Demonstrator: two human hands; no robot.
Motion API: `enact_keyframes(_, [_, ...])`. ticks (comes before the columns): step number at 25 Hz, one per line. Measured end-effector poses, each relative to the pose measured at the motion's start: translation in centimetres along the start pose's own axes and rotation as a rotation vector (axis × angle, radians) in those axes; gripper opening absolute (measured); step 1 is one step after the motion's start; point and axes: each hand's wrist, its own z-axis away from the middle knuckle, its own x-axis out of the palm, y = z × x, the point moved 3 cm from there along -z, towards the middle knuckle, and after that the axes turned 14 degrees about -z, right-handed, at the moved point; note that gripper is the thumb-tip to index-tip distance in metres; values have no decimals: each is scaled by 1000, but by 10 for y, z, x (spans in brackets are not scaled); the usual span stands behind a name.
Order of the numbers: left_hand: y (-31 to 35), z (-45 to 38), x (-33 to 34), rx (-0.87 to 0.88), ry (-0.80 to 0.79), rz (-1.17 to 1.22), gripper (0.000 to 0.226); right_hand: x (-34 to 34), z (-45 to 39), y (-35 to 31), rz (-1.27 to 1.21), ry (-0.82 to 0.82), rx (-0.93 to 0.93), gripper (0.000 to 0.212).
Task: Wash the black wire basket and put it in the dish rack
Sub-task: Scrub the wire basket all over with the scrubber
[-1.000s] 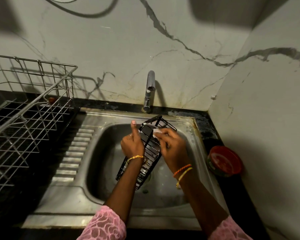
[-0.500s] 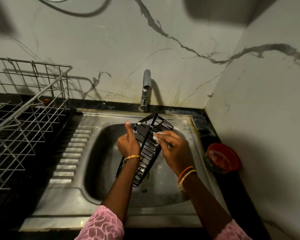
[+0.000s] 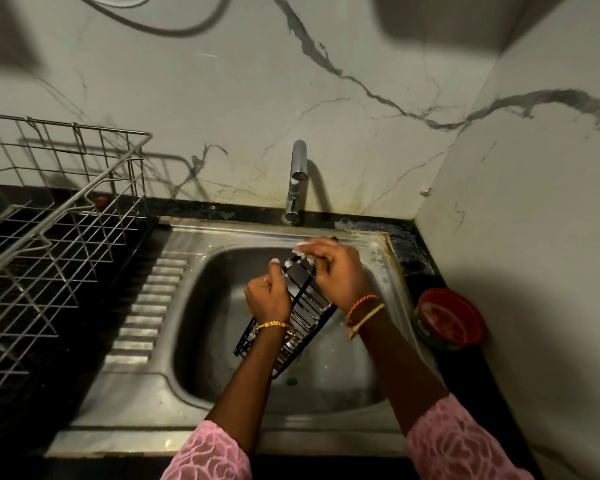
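Observation:
The black wire basket [image 3: 305, 306] is held tilted over the steel sink [image 3: 194, 341], its far end raised toward the tap. My left hand [image 3: 267, 296] grips its left rim, thumb up. My right hand [image 3: 336, 271] lies over the basket's upper end with soapy fingers curled round the top edge; whether it holds a scrubber I cannot tell. The wire dish rack [image 3: 59, 244] stands on the counter to the left.
A chrome tap [image 3: 297, 181] rises behind the sink with no water running. A red round lidded container [image 3: 449, 318] sits on the black counter at the right, close to the side wall. The sink's ribbed drainboard [image 3: 146, 310] lies between basin and rack.
My right hand has slid from the middle of the basket up to its far top end. The left hand keeps its grip; the basket stays tilted.

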Motion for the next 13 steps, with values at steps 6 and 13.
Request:
enact_keyframes(6, [-2,-1,3,-2,-5,33,58,-1,3,0,-90,-24,9,33])
enact_keyframes(13, [-15,-6,3,-45,-21,82,59,-16,-12,37,2,81,125,38])
